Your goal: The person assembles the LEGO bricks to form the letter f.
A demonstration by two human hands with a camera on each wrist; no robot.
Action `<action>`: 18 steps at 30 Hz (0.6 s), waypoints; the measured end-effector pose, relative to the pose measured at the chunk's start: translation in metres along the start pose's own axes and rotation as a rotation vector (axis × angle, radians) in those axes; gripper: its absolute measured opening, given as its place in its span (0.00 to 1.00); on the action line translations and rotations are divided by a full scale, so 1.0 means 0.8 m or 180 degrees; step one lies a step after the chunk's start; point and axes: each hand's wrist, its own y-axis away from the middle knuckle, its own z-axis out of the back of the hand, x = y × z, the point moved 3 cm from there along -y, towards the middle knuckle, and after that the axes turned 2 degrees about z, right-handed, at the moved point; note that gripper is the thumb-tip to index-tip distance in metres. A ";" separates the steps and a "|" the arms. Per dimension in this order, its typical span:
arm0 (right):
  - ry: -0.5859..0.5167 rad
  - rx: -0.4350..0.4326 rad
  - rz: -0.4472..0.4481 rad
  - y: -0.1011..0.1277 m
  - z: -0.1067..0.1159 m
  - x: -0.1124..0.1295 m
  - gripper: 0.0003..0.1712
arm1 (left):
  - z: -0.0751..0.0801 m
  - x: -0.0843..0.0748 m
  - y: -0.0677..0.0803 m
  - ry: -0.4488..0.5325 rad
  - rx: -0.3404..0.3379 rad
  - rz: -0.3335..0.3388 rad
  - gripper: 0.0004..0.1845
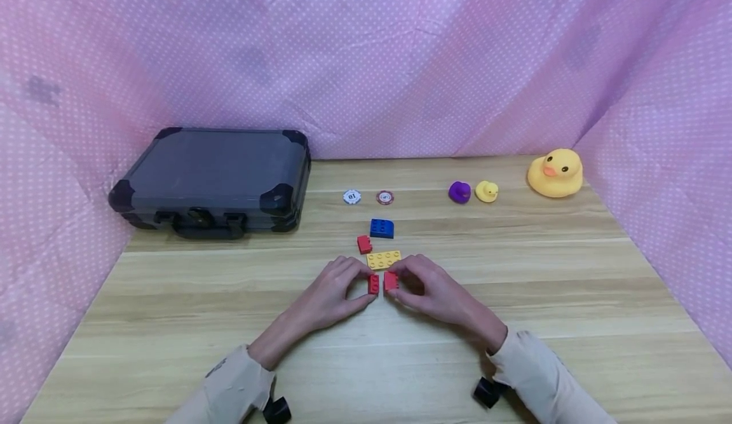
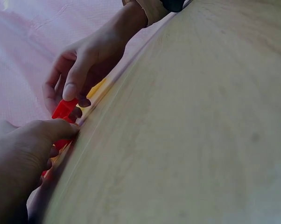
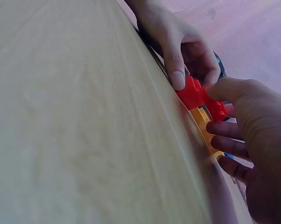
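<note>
In the head view my left hand (image 1: 337,289) pinches a red toy brick (image 1: 373,284) between thumb and fingers, its studs facing up. Just to its right, my right hand (image 1: 429,287) pinches a second red brick (image 1: 391,281), turned so that studs point sideways. A narrow gap separates the two bricks. The right wrist view shows the left hand's thumb at the lower red brick (image 3: 189,95) and the tilted other one (image 3: 216,108) under the right thumb. Right behind the hands lies a yellow eight-stud brick (image 1: 384,259). Farther back are a third red brick (image 1: 364,244) and a blue brick (image 1: 382,228).
A grey case (image 1: 211,176) with black corners lies at the back left of the wooden table (image 1: 377,373). Behind the bricks are a white chip (image 1: 351,197) and a red chip (image 1: 385,198). Purple (image 1: 460,192), small yellow (image 1: 487,191) and large yellow (image 1: 555,173) ducks stand back right.
</note>
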 end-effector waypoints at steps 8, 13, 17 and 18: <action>0.0111 -0.0070 0.0178 -0.005 -0.005 0.001 0.20 | -0.001 -0.001 -0.002 0.0058 0.0034 0.0066 0.19; 0.0199 -0.0100 0.0200 -0.007 -0.007 0.003 0.20 | -0.001 -0.001 -0.002 0.0140 0.0047 0.0095 0.20; 0.0294 -0.0153 0.0253 -0.009 -0.009 0.006 0.20 | -0.001 0.000 -0.003 0.0177 0.0060 0.0120 0.20; 0.0317 -0.0172 0.0274 -0.010 -0.009 0.007 0.20 | -0.001 0.001 -0.003 0.0183 0.0058 0.0116 0.20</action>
